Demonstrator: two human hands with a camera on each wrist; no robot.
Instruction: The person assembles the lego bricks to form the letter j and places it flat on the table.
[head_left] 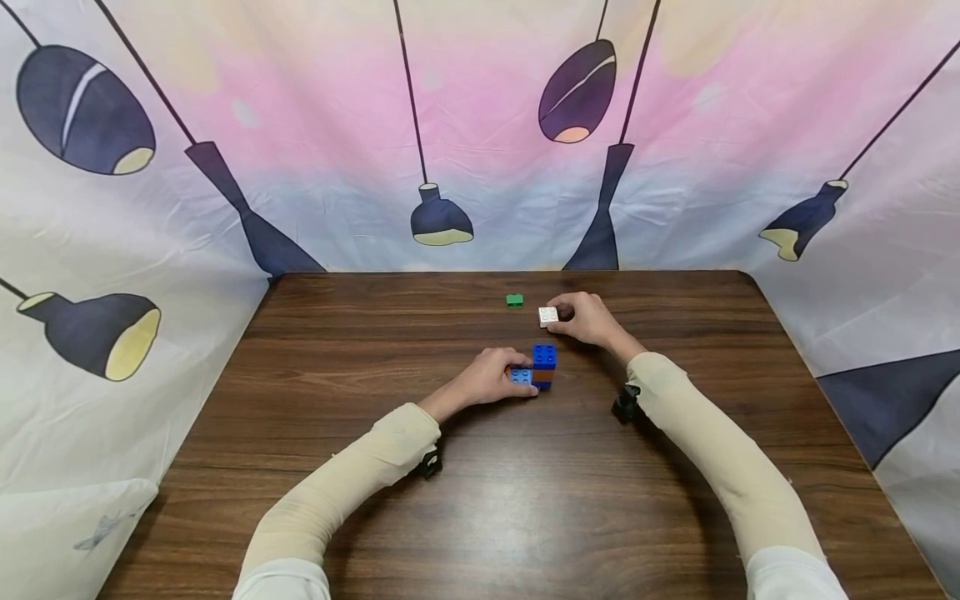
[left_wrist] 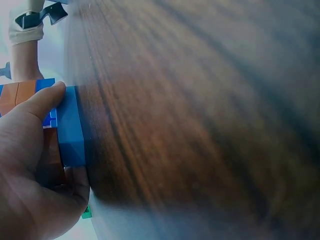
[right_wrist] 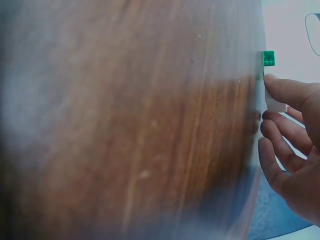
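Observation:
My left hand (head_left: 489,377) grips a built stack of toy bricks (head_left: 543,357), thumb at the near side and fingers at the far side. A dark blue brick tops its tall right part, with orange under it; a lower light blue brick (head_left: 521,377) sits between my fingers. In the left wrist view the thumb lies along the blue bottom brick (left_wrist: 72,132), and the palm hides part of the stack. Farther back, my right hand (head_left: 588,319) pinches a white brick (head_left: 548,316) with studs up, between thumb and index finger. The other right fingers curl loosely in the right wrist view.
A small green brick (head_left: 513,300) lies near the table's back edge, left of and beyond the white brick. The brown wooden table (head_left: 420,312) meets a printed cloth backdrop (head_left: 337,167) at the back. Dark cameras (head_left: 626,403) are strapped on both wrists.

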